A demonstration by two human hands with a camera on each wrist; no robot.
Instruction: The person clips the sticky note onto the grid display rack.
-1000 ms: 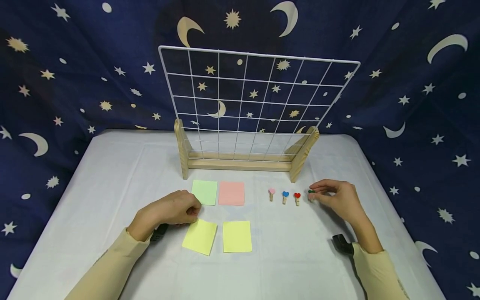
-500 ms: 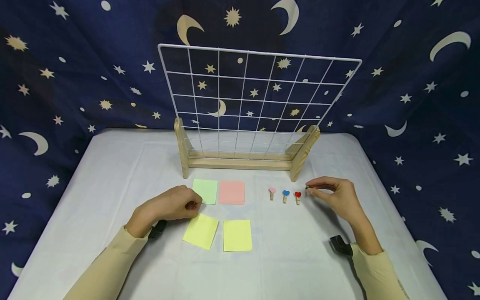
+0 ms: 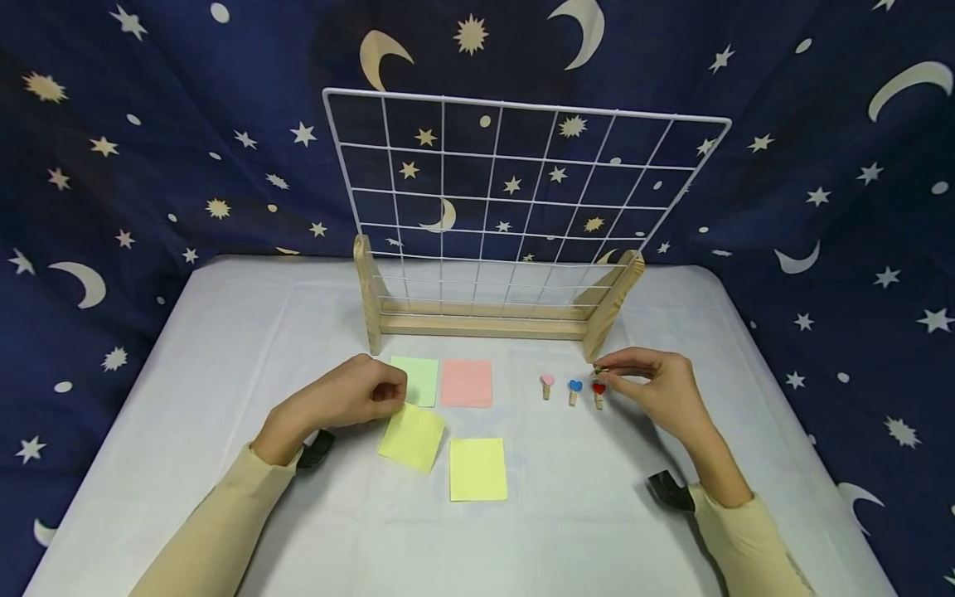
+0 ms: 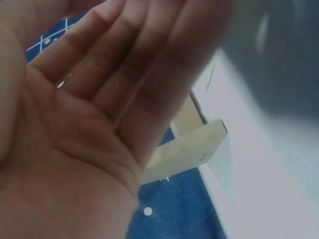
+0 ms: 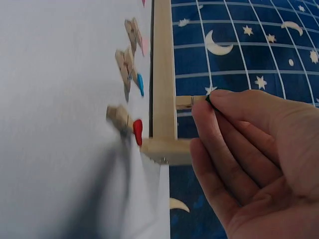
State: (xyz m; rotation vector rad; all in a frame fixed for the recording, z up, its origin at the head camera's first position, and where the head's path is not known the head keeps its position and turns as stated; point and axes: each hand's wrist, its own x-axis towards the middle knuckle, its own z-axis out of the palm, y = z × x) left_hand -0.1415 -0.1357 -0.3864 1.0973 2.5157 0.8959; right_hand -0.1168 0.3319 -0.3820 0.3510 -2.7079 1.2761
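Note:
My left hand [image 3: 339, 398] pinches the upper left corner of a yellow sticky note [image 3: 414, 439], which is tilted and raised at that corner. In the left wrist view the note is hidden behind the palm. Between thumb and fingertips, my right hand [image 3: 660, 385] pinches a small wooden clothespin [image 5: 185, 102] with a dark green top, held above the table. Just under that hand lies a clothespin with a red heart [image 3: 599, 388]. Left of it lie one with a blue heart [image 3: 575, 386] and one with a pink heart [image 3: 548, 380].
A white wire grid leans back in a wooden stand [image 3: 485, 329] at the table's rear. Before it lie a green note [image 3: 421, 381] and a pink note [image 3: 467, 383]. Another yellow note [image 3: 477, 470] lies nearer. A starry dark blue cloth [image 3: 149, 166] hangs behind.
My right hand has lifted the green-topped clothespin off the table and carried it left, over the red-hearted one. My left hand has drawn the yellow note away from me and slightly right.

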